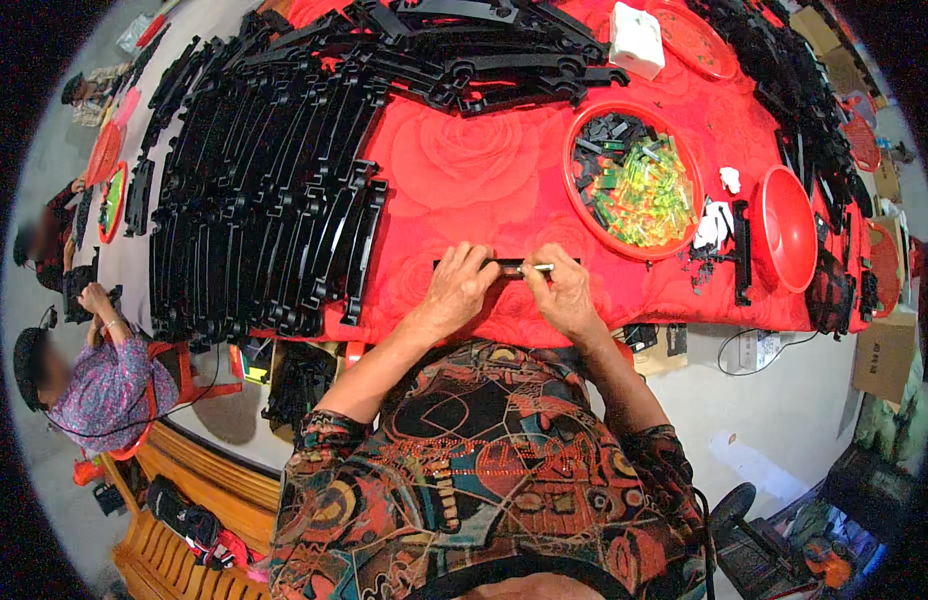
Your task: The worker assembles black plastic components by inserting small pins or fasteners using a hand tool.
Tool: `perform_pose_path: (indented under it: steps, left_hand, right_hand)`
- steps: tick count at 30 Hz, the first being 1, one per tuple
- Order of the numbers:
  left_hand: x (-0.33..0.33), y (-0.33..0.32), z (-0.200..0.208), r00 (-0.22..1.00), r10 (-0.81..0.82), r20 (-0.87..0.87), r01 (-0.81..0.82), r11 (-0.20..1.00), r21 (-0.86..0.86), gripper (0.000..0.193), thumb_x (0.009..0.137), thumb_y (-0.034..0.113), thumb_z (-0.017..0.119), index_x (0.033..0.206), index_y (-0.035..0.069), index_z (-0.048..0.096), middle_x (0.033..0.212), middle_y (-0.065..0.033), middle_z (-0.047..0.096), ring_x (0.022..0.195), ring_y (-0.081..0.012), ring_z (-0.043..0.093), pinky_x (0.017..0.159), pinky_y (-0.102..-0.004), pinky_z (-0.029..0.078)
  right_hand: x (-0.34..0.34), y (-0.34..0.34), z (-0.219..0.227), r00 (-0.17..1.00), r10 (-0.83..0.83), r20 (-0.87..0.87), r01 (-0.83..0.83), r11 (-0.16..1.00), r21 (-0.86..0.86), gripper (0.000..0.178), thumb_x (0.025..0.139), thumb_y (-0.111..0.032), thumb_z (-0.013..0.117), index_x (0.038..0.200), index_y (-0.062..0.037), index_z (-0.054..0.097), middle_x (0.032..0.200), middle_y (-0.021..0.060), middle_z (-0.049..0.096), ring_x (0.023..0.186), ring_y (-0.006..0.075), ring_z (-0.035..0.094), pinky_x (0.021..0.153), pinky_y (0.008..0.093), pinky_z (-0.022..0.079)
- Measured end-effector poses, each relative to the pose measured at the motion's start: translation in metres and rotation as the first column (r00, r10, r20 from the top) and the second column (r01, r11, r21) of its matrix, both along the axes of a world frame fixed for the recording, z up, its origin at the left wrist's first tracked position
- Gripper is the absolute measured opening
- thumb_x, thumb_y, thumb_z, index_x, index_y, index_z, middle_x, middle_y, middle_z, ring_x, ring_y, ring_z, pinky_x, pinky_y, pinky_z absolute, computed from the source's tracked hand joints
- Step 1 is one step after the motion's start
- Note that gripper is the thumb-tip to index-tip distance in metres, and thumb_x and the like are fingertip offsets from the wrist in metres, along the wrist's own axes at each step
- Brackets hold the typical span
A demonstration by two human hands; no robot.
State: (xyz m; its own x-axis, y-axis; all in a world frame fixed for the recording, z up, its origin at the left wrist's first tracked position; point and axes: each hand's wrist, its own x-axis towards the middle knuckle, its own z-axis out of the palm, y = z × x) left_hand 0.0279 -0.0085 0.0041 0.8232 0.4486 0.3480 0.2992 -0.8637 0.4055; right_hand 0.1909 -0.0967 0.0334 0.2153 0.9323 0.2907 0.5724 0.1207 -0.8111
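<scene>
A long black plastic part (508,264) lies crosswise at the front of the red cloth, under both my hands. My left hand (460,291) has its fingers closed on the left part of it, pressing it against the table. In my right hand (564,298) a slim, pale, pen-like tool (543,267) is pinched between thumb and fingers, its tip over the middle of the black part. The fingers cover much of both, so the tool's exact kind does not show. Rows of similar black parts (269,200) are stacked to my left.
Ahead, more black parts (464,50) are heaped. A red basin (574,190) holds small black and yellow-green pieces. Beside it are white tissue scraps (715,226), an upright black part (742,252) and a red bowl (786,230). Another person (109,385) sits at the left.
</scene>
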Motion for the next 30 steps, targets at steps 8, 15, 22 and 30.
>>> perform_pose_path:
  steps: [8, 15, 22, 30]
  left_hand:
    - [0.002, 0.001, 0.001, 1.000, -0.017, -0.004, 0.017, 1.000, -0.010, 0.017, 0.067, -0.002, 0.053, 0.084, 0.001, 0.055, 0.092, -0.0115, 0.051, 0.086, -0.0300, 0.049, 0.073, -0.0388, 0.041]
    - [0.003, 0.003, 0.000, 0.995, 0.056, 0.087, -0.058, 0.998, 0.018, 0.015, 0.068, -0.001, 0.057, 0.082, 0.002, 0.054, 0.090, -0.0113, 0.051, 0.085, -0.0301, 0.049, 0.074, -0.0395, 0.043]
    - [0.015, 0.005, 0.002, 0.990, 0.137, 0.043, -0.136, 0.991, -0.014, 0.013, 0.070, 0.003, 0.062, 0.082, 0.003, 0.056, 0.092, -0.0105, 0.053, 0.086, -0.0295, 0.051, 0.074, -0.0397, 0.043]
    - [0.013, 0.003, 0.017, 0.993, 0.115, 0.038, -0.110, 0.989, -0.103, 0.025, 0.069, 0.008, 0.066, 0.089, 0.003, 0.053, 0.097, -0.0118, 0.052, 0.092, -0.0307, 0.049, 0.074, -0.0396, 0.041]
  right_hand:
    - [0.003, -0.002, -0.001, 0.994, -0.050, 0.100, 0.053, 0.998, -0.027, 0.007, 0.081, -0.001, 0.057, 0.078, 0.0008, 0.052, 0.074, 0.0120, 0.053, 0.066, 0.0225, 0.057, 0.057, 0.0308, 0.044]
    - [0.047, 0.011, 0.035, 0.892, -0.279, -0.355, 0.298, 0.955, -0.002, 0.009, 0.088, -0.008, 0.050, 0.085, 0.0002, 0.053, 0.082, 0.0099, 0.058, 0.061, 0.0158, 0.058, 0.056, 0.0306, 0.047]
    - [0.133, 0.080, -0.003, 0.832, -0.323, 0.451, 0.329, 0.942, 0.067, 0.018, 0.080, -0.012, 0.055, 0.097, -0.0077, 0.059, 0.086, 0.0163, 0.054, 0.081, 0.0366, 0.058, 0.069, 0.0454, 0.047]
    - [0.142, 0.104, -0.025, 0.774, -0.276, 0.571, 0.382, 0.921, -0.073, 0.022, 0.077, -0.014, 0.059, 0.099, -0.0101, 0.055, 0.096, 0.0151, 0.051, 0.080, 0.0376, 0.059, 0.068, 0.0480, 0.047]
